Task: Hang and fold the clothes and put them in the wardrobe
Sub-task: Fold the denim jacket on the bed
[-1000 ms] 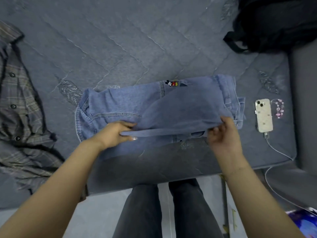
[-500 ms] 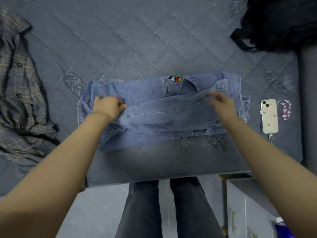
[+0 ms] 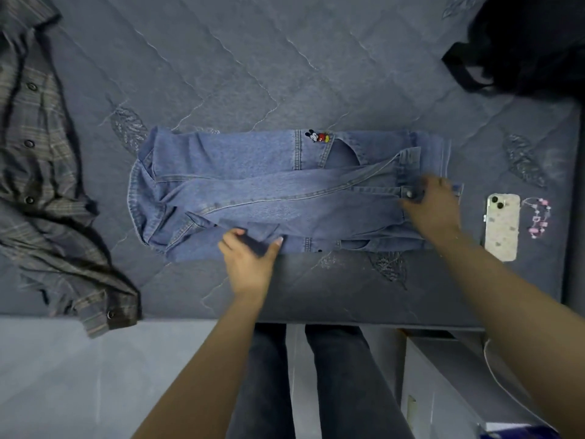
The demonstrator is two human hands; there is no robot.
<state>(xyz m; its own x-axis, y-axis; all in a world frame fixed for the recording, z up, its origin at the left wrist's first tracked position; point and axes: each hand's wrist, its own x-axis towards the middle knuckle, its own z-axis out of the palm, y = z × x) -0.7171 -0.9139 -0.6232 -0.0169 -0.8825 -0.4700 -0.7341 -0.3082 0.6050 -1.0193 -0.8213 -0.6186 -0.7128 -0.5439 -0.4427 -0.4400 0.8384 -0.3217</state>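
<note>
Sprawling at the far left, a grey plaid shirt (image 3: 47, 191) of soft woven cloth with dark round buttons lies crumpled on the quilted blue-grey mattress (image 3: 237, 68), its stitching running in wavy diagonal lines; just right of it the denim jacket (image 3: 253, 185) lies flat in a long folded rectangle, mid-blue with paler seams, a small cartoon mouse patch at its far edge and a metal snap near its right end; the left hand (image 3: 248, 258) sits at the jacket's near edge, thumb and fingers spread apart with a fold of denim between them; the right hand (image 3: 433, 204) grips the jacket's right end, fingers curled on the cuff beside the snap; right of those fingers lies a smooth pale phone (image 3: 501, 226), then a pink bead charm (image 3: 538, 217); a black bag (image 3: 525, 42) sits beyond.
</note>
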